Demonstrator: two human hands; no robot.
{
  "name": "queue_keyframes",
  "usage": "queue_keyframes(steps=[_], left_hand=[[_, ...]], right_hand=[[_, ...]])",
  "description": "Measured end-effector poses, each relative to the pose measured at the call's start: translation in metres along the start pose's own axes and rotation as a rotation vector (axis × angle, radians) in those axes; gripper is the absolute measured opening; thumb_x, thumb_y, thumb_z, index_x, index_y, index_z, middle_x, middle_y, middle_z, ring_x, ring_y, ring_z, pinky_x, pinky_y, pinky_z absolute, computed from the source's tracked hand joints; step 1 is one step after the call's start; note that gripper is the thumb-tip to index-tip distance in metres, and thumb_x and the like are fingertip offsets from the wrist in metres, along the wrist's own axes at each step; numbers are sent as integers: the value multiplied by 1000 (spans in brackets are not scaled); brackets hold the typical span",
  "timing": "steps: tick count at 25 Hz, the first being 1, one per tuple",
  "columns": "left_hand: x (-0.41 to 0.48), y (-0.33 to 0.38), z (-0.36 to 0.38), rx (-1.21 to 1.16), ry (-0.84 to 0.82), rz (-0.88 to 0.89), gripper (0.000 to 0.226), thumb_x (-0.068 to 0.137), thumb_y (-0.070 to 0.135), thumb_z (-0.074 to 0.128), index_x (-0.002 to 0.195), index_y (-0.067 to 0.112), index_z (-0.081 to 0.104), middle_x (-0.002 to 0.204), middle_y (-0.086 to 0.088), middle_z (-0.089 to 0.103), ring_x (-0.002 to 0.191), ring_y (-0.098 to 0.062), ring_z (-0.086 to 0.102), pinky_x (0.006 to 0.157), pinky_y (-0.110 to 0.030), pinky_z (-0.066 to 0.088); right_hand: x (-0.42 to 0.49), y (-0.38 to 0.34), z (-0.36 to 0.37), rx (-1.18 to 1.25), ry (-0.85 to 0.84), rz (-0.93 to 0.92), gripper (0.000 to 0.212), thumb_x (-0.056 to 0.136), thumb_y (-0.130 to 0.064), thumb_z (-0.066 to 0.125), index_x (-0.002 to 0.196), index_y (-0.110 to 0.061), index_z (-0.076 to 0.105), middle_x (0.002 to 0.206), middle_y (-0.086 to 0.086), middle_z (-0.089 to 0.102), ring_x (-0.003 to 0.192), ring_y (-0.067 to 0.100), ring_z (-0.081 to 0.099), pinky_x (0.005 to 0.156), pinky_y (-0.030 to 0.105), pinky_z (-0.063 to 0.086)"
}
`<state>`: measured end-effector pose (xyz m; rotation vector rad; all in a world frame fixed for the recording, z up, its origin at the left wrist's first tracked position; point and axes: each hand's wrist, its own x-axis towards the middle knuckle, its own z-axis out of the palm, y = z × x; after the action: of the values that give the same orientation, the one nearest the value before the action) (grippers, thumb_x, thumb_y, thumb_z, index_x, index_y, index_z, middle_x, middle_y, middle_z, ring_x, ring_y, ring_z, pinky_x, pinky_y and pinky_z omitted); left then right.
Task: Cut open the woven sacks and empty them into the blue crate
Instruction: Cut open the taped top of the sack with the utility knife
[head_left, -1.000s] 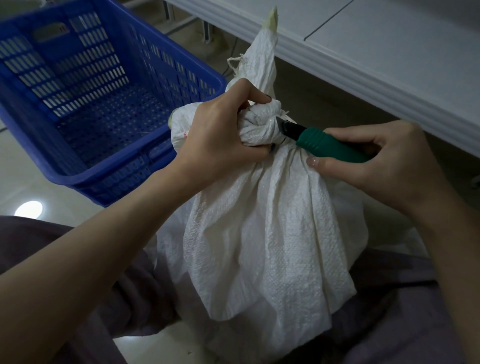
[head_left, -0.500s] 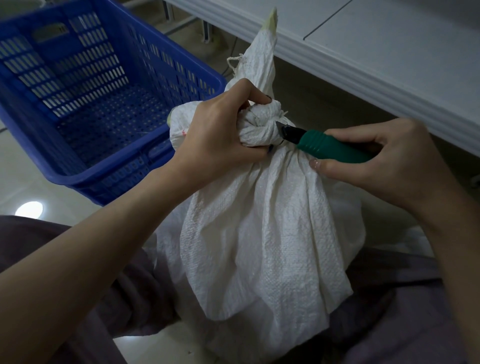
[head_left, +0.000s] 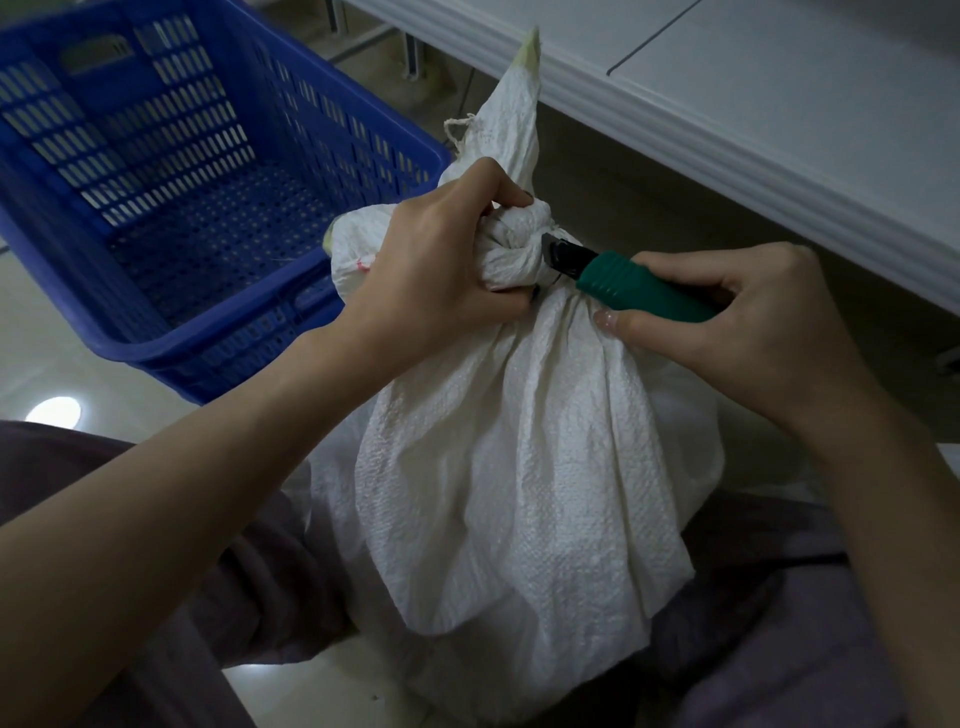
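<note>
A white woven sack (head_left: 524, 467) stands between my knees, knotted at its neck, with the loose top sticking up. My left hand (head_left: 436, 265) grips the knot (head_left: 517, 244) from the left. My right hand (head_left: 748, 327) holds a green-handled utility knife (head_left: 644, 291), whose dark tip touches the right side of the knot. The blue crate (head_left: 171, 171) sits on the floor at the upper left, and nothing shows inside it.
A white table edge (head_left: 727, 171) runs diagonally across the upper right, close above my right hand. My purple-clad legs (head_left: 779, 623) flank the sack. Pale tiled floor (head_left: 47, 374) shows at the left below the crate.
The knife tip has shifted slightly against the knot, drawing back a little and then returning. Both hands keep their grips; the sack stays in place.
</note>
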<state>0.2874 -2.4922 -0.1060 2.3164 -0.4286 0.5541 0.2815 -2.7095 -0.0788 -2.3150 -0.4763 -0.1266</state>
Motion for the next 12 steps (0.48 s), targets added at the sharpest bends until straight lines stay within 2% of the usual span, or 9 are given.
queue_keyframes(steps=[3, 7, 10, 12], left_hand=[[-3, -1, 1, 43, 0, 13, 45, 67, 24, 77, 100, 2, 57, 85, 5, 59, 78, -9, 51, 66, -10, 35], [-2, -1, -3, 89, -16, 15, 47, 68, 26, 74, 106, 4, 56, 85, -1, 63, 72, -9, 50, 65, -13, 34], [1, 1, -5, 136, -59, 45, 58, 72, 28, 71, 124, 9, 52, 91, -4, 64, 73, -15, 56, 68, -22, 40], [1, 1, -5, 143, -64, 72, 54, 73, 28, 70, 121, 9, 57, 99, -7, 66, 83, -19, 61, 75, -23, 43]], right_hand=[[0, 0, 4, -13, 11, -15, 52, 66, -40, 77, 113, -18, 68, 97, -13, 67, 87, 1, 66, 77, 23, 56], [1, 1, 7, -76, 54, -94, 54, 70, -51, 68, 113, -20, 69, 92, -4, 71, 83, 11, 67, 69, 42, 57], [2, 3, 10, -128, 133, -155, 50, 73, -51, 66, 113, -20, 70, 88, 0, 71, 78, 18, 67, 63, 44, 55], [0, 4, 13, -222, 187, -197, 48, 76, -50, 66, 112, -18, 70, 86, 2, 71, 75, 21, 66, 58, 44, 54]])
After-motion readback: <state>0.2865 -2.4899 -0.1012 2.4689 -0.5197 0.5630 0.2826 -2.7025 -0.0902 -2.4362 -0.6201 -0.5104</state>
